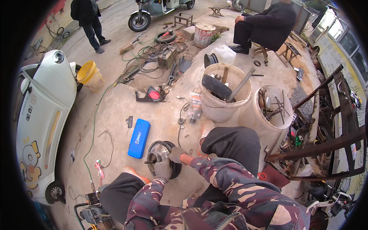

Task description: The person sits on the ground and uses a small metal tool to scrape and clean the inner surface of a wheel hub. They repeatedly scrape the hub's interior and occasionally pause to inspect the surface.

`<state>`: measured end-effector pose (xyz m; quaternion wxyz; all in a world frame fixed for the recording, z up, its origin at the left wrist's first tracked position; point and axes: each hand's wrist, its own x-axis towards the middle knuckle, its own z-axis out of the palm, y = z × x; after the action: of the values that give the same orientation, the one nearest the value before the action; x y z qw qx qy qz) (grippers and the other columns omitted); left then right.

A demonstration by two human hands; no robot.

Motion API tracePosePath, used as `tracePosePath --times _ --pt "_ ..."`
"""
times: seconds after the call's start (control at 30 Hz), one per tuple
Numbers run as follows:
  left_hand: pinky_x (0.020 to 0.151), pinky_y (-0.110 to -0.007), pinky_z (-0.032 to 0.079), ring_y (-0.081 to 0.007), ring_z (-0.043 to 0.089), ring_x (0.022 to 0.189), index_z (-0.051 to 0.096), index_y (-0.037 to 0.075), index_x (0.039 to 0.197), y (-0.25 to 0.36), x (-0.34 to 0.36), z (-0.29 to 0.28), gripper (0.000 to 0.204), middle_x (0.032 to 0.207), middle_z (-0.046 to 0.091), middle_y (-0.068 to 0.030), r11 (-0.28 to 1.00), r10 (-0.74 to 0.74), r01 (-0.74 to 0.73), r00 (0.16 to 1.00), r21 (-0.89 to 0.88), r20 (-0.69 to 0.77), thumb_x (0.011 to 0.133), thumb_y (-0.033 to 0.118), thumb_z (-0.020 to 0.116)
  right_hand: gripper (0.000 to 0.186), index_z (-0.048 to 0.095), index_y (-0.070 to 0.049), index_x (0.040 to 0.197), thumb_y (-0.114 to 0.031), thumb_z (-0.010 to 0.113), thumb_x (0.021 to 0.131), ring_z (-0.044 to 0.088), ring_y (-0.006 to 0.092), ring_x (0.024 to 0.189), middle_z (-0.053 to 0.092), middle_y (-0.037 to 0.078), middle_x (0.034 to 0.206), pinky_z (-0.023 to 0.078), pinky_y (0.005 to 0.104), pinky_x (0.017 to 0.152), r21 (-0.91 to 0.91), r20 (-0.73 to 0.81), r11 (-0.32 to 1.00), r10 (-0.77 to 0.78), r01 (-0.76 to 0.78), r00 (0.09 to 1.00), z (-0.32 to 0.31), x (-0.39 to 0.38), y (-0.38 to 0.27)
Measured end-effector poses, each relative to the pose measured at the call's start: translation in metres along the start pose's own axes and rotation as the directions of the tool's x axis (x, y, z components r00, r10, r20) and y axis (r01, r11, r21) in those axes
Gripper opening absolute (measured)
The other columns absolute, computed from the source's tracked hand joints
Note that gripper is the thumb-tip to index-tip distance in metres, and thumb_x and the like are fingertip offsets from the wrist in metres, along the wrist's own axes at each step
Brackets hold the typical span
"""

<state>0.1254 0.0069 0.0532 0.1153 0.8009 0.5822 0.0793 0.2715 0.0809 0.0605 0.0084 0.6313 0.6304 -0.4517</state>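
Observation:
Between my knees a small dark wheel (155, 148) lies on the concrete, with a silver metal piece (162, 153) and a short dark shaft (148, 162) at its middle. My left hand (163, 168), in a grey glove, is closed around the silver piece, its fingertips partly hidden. My right hand (177, 154), also gloved, is closed at the wheel's right edge, beside the silver piece; its exact grip is partly hidden. Just left of the wheel lies a blue case (138, 138). A cable with fittings (180, 121) and a clear bag of parts (194, 109) lie beyond my hands.
Two buckets (209, 105) (264, 122) of tools stand ahead-right, beside a rusty metal frame (314, 149). A white vehicle (46, 115) and yellow bucket (90, 76) are left. Hoses and tools (165, 57) lie ahead. A standing person (90, 23) and a seated person (264, 27) are farther off.

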Motion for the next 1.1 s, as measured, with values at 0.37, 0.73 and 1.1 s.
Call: tracePosePath --times 0.37,0.73,1.1 --pt "0.062 -0.048 0.058 -0.0360 0.074 0.071 0.067 0.009 0.100 -0.004 0.017 -0.003 0.013 0.079 0.073 -0.0155 0.997 0.013 -0.025 0.987 0.072 0.160 0.092 0.013 0.059 0.054 0.073 0.005 0.111 -0.044 0.063 0.093 0.072 0.0298 0.098 0.075 0.023 0.105 0.054 0.0399 0.089 0.259 0.009 0.927 -0.282 0.271 0.959 -0.120 -0.077 -0.079" --pt "0.070 -0.046 0.055 -0.0354 0.074 0.083 0.075 0.012 0.088 -0.037 0.029 0.054 0.030 0.090 0.076 -0.0137 0.939 -0.035 0.047 0.999 -0.341 0.039 0.096 0.033 0.054 0.041 0.074 -0.001 0.099 -0.039 0.060 0.096 0.058 0.0127 0.074 0.064 0.004 0.080 0.047 0.0313 0.067 0.476 0.348 0.865 -0.351 0.159 0.869 -0.147 -0.161 -0.080" --pt "0.074 -0.047 0.056 -0.0360 0.074 0.088 0.074 0.013 0.100 -0.020 0.062 0.000 0.025 0.094 0.076 -0.0159 0.995 -0.001 0.037 0.933 -0.093 0.359 0.093 0.031 0.057 0.038 0.071 0.002 0.106 -0.034 0.057 0.103 0.051 0.0082 0.072 0.062 0.000 0.080 0.043 0.0283 0.064 0.478 0.409 0.826 -0.511 0.299 0.756 -0.141 -0.170 -0.104"
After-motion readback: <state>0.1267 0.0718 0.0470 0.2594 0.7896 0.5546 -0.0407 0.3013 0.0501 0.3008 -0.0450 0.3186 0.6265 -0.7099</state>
